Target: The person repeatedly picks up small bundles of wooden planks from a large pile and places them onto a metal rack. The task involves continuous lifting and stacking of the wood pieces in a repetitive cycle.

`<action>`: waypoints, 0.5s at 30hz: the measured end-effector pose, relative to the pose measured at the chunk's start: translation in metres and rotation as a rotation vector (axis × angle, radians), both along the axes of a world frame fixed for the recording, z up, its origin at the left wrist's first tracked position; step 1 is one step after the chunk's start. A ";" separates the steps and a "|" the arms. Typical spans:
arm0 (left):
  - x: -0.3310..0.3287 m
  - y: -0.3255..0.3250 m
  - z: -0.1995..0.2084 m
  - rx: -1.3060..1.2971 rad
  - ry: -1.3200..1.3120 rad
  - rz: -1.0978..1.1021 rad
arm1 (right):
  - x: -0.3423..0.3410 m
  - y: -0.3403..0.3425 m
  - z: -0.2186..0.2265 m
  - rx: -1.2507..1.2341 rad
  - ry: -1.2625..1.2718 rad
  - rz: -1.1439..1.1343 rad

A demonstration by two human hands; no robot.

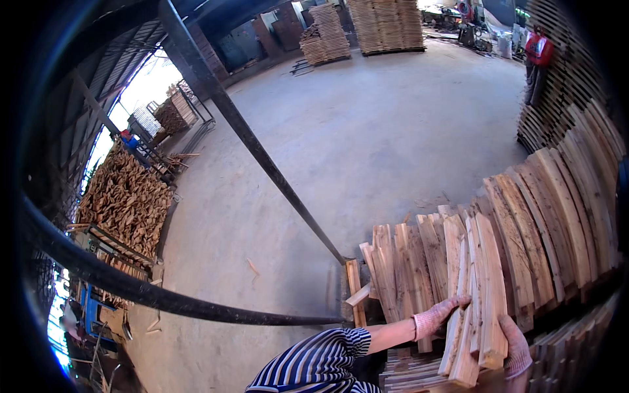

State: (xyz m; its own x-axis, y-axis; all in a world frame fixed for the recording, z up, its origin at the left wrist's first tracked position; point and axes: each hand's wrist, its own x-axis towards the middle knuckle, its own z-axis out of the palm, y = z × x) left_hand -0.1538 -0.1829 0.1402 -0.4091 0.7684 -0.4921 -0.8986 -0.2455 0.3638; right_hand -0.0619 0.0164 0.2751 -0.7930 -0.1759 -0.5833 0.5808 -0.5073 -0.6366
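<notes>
Several pale wooden boards (475,288) stand together at the lower right, tilted on a layer of similar boards. My left hand (440,317), in a pinkish knit glove, presses on the bundle's left side with its fingers closed round the edge. Against the near right end of the same boards, my right hand (516,347), also gloved, is curled, its thumb up along the outermost board. Both hands squeeze the bundle between them. The boards hide part of the right hand's fingers. A striped sleeve (314,360) covers my left upper arm.
Rows of boards (537,223) curve away to the right. Black metal bars (255,147) cross the view at left. Tall board stacks (386,26) stand far back. A wood pile (124,196) lies left, near a person in blue (131,141). Another person in red (538,52) stands far right.
</notes>
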 end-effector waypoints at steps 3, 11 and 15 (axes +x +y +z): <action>0.040 0.023 0.023 0.081 0.056 -0.024 | 0.074 0.014 0.016 0.244 0.201 -0.058; 0.119 0.039 0.070 0.085 0.685 -0.342 | 0.199 -0.003 0.098 0.714 0.478 -0.366; 0.179 0.119 0.130 0.106 1.239 -0.441 | 0.260 0.028 0.113 1.001 0.592 -0.861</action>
State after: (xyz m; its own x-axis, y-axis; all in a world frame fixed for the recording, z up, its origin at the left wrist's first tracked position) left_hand 0.0253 -0.0642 0.2698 -0.2487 0.9639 0.0952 0.0020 -0.0978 0.9952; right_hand 0.1982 0.0440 0.3877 -0.6042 0.7491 0.2717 -0.1389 0.2368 -0.9616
